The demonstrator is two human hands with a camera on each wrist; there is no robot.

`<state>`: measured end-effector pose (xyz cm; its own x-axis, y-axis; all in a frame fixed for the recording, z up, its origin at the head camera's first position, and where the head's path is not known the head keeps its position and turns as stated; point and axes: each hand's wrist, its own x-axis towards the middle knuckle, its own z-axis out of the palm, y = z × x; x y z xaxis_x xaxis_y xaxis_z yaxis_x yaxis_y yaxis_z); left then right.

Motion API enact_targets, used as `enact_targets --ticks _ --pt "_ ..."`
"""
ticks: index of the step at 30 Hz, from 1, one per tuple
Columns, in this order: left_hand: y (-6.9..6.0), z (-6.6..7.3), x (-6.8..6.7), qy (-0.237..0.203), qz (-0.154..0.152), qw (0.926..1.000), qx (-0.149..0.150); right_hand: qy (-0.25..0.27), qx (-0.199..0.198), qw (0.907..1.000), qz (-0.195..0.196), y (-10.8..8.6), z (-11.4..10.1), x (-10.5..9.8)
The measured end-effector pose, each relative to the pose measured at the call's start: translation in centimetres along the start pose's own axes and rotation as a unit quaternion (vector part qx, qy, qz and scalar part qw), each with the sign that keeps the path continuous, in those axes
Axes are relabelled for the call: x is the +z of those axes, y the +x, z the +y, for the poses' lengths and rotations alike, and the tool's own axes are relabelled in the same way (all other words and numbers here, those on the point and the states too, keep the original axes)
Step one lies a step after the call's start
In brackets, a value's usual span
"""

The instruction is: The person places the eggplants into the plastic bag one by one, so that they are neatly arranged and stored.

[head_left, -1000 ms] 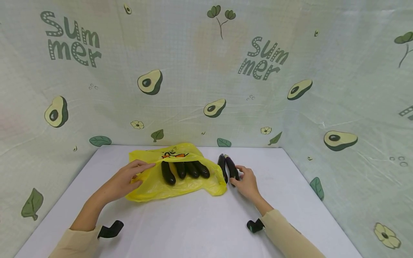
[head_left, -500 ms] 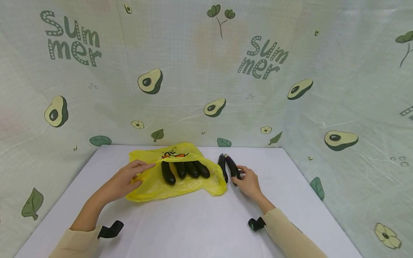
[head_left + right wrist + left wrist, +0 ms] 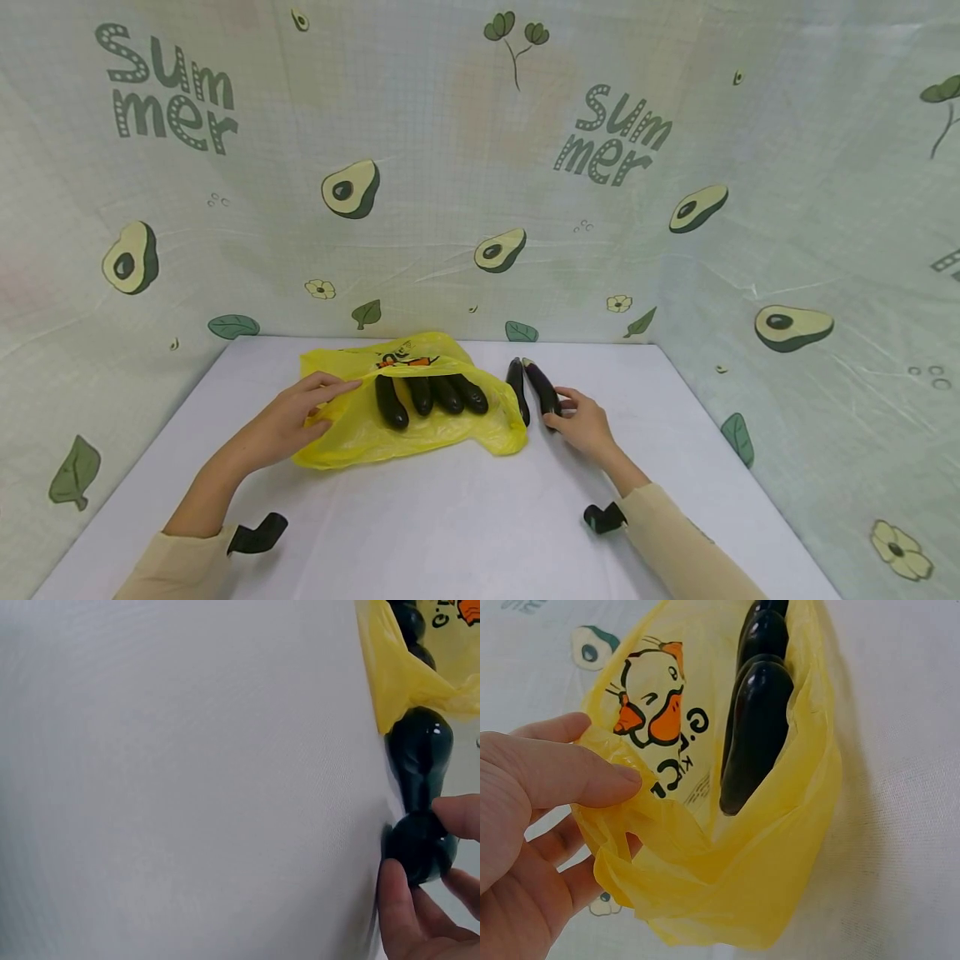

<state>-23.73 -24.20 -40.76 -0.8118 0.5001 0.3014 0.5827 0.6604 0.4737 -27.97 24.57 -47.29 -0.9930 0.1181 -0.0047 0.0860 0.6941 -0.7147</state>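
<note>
Head view: we see the left hand pinching the yellow bag by its edge, four eggplants in its mouth. Right of it on the table, the right hand grips the outer eggplant near its end; inner eggplant lies between.

Left grip and right grip pinch, well apart.
</note>
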Motion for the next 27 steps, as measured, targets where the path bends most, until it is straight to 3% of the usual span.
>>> enact_targets --ticks 5,13,27 --pt "0.0 0.1 -0.1 0.001 -0.002 1.0000 -0.007 0.015 0.004 0.9998 -0.010 0.2 0.5 -0.1" --pt "0.1 0.3 -0.1 -0.003 -0.006 0.9999 -0.014 0.099 0.028 0.9942 -0.031 0.1 0.8 -0.5" --pt "0.1 0.5 0.0 -0.001 -0.004 1.0000 -0.002 0.181 0.036 0.9823 -0.034 -1.9 -0.1 -1.1"
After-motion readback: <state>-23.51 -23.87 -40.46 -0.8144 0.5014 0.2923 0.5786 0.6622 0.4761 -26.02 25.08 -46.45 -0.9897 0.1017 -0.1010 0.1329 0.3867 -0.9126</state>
